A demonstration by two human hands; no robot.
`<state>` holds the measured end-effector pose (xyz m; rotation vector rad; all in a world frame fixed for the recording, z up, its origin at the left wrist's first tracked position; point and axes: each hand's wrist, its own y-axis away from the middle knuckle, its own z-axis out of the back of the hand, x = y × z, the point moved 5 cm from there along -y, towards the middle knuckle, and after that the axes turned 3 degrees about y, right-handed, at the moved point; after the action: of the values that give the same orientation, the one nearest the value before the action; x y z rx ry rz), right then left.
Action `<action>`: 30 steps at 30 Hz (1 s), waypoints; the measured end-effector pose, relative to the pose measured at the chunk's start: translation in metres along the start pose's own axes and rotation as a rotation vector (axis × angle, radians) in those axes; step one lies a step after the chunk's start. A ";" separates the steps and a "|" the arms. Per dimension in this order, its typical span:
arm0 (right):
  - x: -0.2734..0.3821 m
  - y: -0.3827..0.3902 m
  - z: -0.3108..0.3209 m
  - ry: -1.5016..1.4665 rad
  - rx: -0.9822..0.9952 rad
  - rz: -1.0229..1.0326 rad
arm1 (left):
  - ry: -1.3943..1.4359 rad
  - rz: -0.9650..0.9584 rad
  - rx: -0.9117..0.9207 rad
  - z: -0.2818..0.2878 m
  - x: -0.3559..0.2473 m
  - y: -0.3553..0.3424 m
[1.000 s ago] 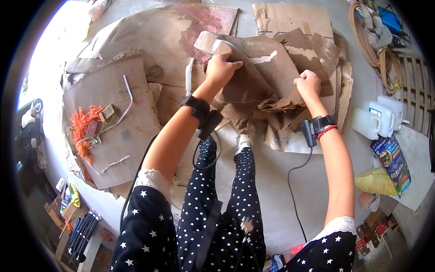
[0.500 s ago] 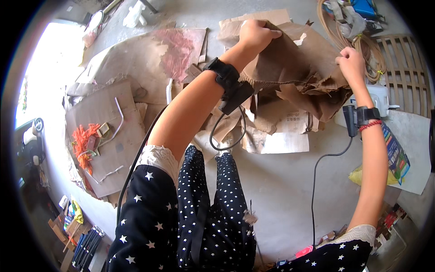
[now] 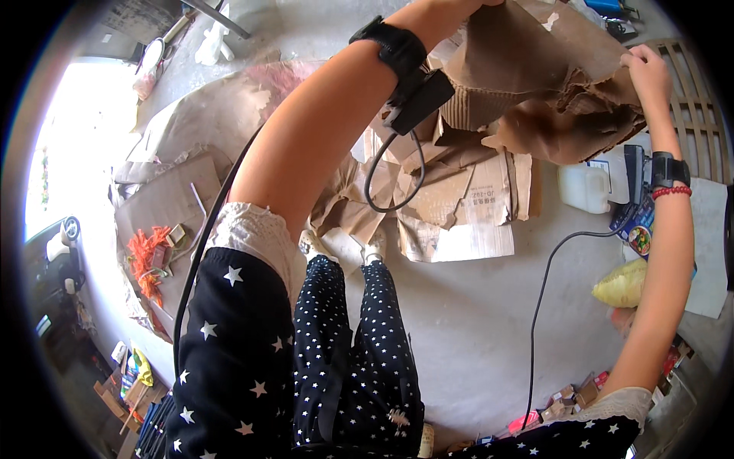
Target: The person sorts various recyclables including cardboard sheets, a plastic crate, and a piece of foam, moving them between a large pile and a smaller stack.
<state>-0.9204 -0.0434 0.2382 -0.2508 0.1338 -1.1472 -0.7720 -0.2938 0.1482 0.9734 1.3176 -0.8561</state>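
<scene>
A large torn sheet of brown cardboard [image 3: 505, 57], creased and ragged along its lower edge, hangs raised between my two hands at the upper right. My left hand [image 3: 472, 7] grips its upper left part; most of that hand is cut off by the top of the picture. At the sheet's right edge, my right hand [image 3: 649, 75] is closed with the fingers pinching it. Below the sheet, more flattened torn cardboard [image 3: 466, 191] is heaped on the floor just ahead of my feet.
Another spread of cardboard [image 3: 172, 199] covers the floor to the left, with an orange string bundle [image 3: 145, 256] on it. A whitish plastic jug [image 3: 584, 187], a yellow sack [image 3: 621, 284] and a slatted panel [image 3: 692, 99] are at the right. Black cables trail from both wrists.
Both hands have moved farther up and to the right, carrying the cardboard sheet along. More of the torn cardboard underneath and the whitish jug now show.
</scene>
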 end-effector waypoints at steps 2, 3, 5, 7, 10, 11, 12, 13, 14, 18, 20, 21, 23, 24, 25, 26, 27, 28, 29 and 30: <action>-0.011 -0.019 0.002 0.026 0.028 -0.012 | 0.017 0.039 0.010 -0.003 -0.012 -0.004; -0.014 -0.029 0.004 0.049 -0.019 0.023 | 0.046 0.049 0.011 -0.004 -0.016 -0.009; -0.016 -0.044 0.015 0.117 -0.109 0.089 | 0.058 0.115 -0.016 -0.009 -0.022 -0.024; -0.014 -0.055 0.030 0.131 -0.078 0.044 | 0.007 0.231 -0.076 -0.012 -0.025 -0.044; -0.008 -0.059 0.039 0.134 -0.083 0.012 | 0.255 -0.074 0.040 -0.020 -0.032 -0.062; -0.010 -0.059 0.041 0.145 -0.092 0.006 | 0.256 -0.074 0.039 -0.022 -0.035 -0.063; -0.015 -0.063 0.043 0.123 -0.115 0.020 | 0.256 -0.073 0.039 -0.025 -0.038 -0.065; -0.023 -0.068 0.044 0.102 -0.137 0.033 | 0.255 -0.073 0.038 -0.026 -0.040 -0.066; -0.022 -0.068 0.045 0.076 -0.158 0.048 | 0.232 -0.098 0.032 -0.024 -0.039 -0.064; -0.015 -0.046 0.010 0.093 -0.136 0.053 | 0.138 -0.051 -0.032 -0.010 0.003 -0.044; -0.016 -0.014 -0.037 0.048 -0.063 0.015 | 0.142 0.005 -0.060 -0.014 0.071 -0.027; -0.014 0.007 -0.057 0.063 -0.056 -0.054 | 0.061 0.081 -0.117 -0.011 0.101 -0.010; -0.003 0.048 -0.122 0.006 0.006 -0.088 | 0.132 0.140 -0.208 0.002 0.211 0.010; -0.003 0.068 -0.154 0.057 0.024 -0.079 | 0.168 0.208 -0.266 -0.004 0.249 0.025; 0.000 0.093 -0.194 0.059 0.099 -0.123 | 0.193 0.291 -0.329 -0.005 0.293 0.046; 0.014 0.113 -0.230 0.139 0.163 -0.146 | 0.051 0.344 -0.373 0.004 0.359 0.060; 0.021 0.139 -0.276 0.189 0.231 -0.168 | -0.101 0.409 -0.418 0.017 0.414 0.076; 0.005 0.176 -0.310 0.235 0.267 -0.217 | -0.298 0.542 -0.251 -0.005 0.433 0.093; -0.020 0.213 -0.346 0.334 0.416 -0.301 | -0.500 0.656 -0.070 -0.023 0.444 0.116; -0.018 0.242 -0.370 0.282 0.617 -0.494 | -0.657 0.793 -0.089 -0.017 0.460 0.145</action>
<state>-0.8004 0.0196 -0.1833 0.4526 -0.0434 -1.6503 -0.6081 -0.2087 -0.2972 0.9218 0.3394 -0.4207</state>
